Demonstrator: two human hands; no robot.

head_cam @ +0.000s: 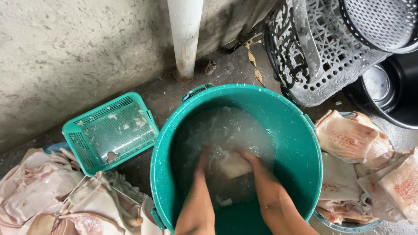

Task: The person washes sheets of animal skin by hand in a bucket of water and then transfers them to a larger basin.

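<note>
Concrete floor: one tub (305, 174), two hands (226, 163) submerged.

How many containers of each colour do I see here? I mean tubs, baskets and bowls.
Green: 2, the round tub with both hands in its water, and the mesh basket beside it.
Black: 1, the basin at the right edge.
Blue: 1, the bowl under the pale slabs.
Total: 4.

A small green plastic mesh basket (111, 130) lies tilted at left centre. A white pipe (185, 37) stands top centre. Grey perforated plastic crates (331, 65) and a black basin (398, 95) sit upper right.
</note>
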